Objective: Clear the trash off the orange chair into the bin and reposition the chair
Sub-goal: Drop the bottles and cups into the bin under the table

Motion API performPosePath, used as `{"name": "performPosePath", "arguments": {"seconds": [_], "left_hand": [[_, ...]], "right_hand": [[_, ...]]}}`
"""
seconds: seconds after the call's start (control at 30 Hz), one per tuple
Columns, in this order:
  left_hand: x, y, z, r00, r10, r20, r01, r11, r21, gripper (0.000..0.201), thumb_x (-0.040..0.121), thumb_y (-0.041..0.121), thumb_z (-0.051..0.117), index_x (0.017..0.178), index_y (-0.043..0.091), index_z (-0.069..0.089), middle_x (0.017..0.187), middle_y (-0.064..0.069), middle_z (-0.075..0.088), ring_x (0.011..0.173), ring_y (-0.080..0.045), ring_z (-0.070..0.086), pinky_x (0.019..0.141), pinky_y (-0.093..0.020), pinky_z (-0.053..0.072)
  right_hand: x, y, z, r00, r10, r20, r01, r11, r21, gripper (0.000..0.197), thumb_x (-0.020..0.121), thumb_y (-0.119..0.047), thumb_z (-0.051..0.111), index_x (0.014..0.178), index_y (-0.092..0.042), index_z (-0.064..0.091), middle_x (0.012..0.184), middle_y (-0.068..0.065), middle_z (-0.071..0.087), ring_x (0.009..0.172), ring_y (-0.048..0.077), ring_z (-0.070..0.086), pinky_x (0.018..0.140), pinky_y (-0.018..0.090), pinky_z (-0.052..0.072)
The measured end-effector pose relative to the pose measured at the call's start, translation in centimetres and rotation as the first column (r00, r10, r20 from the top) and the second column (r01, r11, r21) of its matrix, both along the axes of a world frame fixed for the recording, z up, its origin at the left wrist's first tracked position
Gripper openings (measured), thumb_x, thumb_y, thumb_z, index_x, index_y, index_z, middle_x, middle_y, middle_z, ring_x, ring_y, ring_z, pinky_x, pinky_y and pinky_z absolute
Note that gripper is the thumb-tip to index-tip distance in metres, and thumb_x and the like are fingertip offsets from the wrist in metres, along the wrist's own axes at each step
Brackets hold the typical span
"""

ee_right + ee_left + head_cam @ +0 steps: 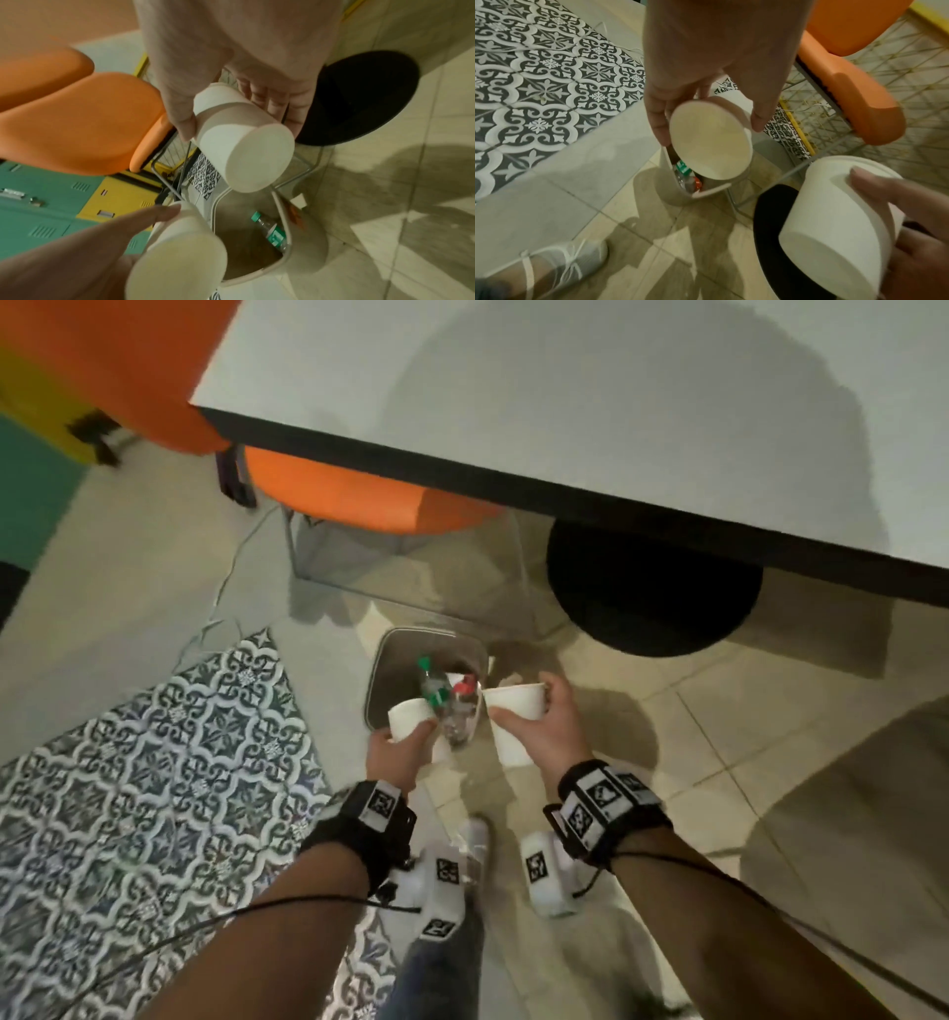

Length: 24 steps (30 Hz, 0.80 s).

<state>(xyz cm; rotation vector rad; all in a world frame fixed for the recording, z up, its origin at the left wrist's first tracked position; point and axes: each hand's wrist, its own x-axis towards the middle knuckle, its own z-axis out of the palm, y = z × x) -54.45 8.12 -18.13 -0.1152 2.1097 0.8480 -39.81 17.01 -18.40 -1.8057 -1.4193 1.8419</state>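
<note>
From the head view, two white paper cups are held over the bin [382,654], which stands on the floor just past the feet. One cup [408,717] is gripped by the left hand [395,752], and the other cup [516,703] by the right hand [544,726]. Two bottles [447,706] are already lying in the bin. The chair [349,500] is tucked partly under the table [565,392], and no trash can be seen on the part that shows. The step in hand looks like the drop, so next both cups need to be let go right over the opening.

From the left wrist view, the left cup [709,140] is seen with its open mouth facing the camera, plain and creamy inside. It is pinched at the rim by curled fingers [658,123] and the thumb. The bin is right below it.

From the right wrist view, the right cup [244,146] is tilted with its flat bottom showing. It is wrapped by the thumb and curled fingers [290,109]. It hangs just above the far edge of the bin [280,261]. After the drop, the chair must be moved.
</note>
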Motion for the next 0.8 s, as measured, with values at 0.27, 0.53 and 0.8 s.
{"name": "performPosePath", "arguments": {"seconds": [0.27,0.53,0.8], "left_hand": [[-8.9,1.6,-4.0,0.998,-0.063,0.028,0.066,0.993,-0.097,0.072,0.081,0.051,0.061,0.132,0.003,0.046,0.131,-0.016,0.053,0.119,-0.033,0.051,0.102,-0.046,0.043],[-5.6,0.6,-2.1,0.941,-0.338,-0.013,0.335,0.937,-0.104,0.040,0.085,0.033,0.060,0.106,-0.001,0.065,0.108,-0.017,0.066,0.101,-0.032,0.059,0.080,-0.031,0.043],[10.9,6.2,3.3,0.756,-0.655,0.001,0.654,0.755,0.036,0.021,0.085,0.023,0.058,0.070,0.008,0.058,0.067,-0.011,0.057,0.071,-0.028,0.054,0.066,-0.030,0.038]], "right_hand": [[-10.7,0.0,-3.5,0.987,0.145,0.065,-0.145,0.989,0.002,0.109,0.048,-0.059,0.080,0.139,-0.023,0.031,0.132,0.003,0.051,0.119,0.022,0.053,0.101,0.043,0.046],[-6.3,-1.1,0.4,0.945,0.257,0.203,-0.280,0.955,0.093,0.098,0.076,-0.044,0.072,0.150,-0.026,0.011,0.154,0.005,0.026,0.138,0.023,0.033,0.108,0.040,0.035],[11.0,-0.7,6.0,0.966,-0.054,0.252,-0.028,0.950,0.312,0.058,0.086,-0.031,0.063,0.139,-0.024,0.041,0.136,0.001,0.044,0.123,0.017,0.048,0.099,0.025,0.041]]}}
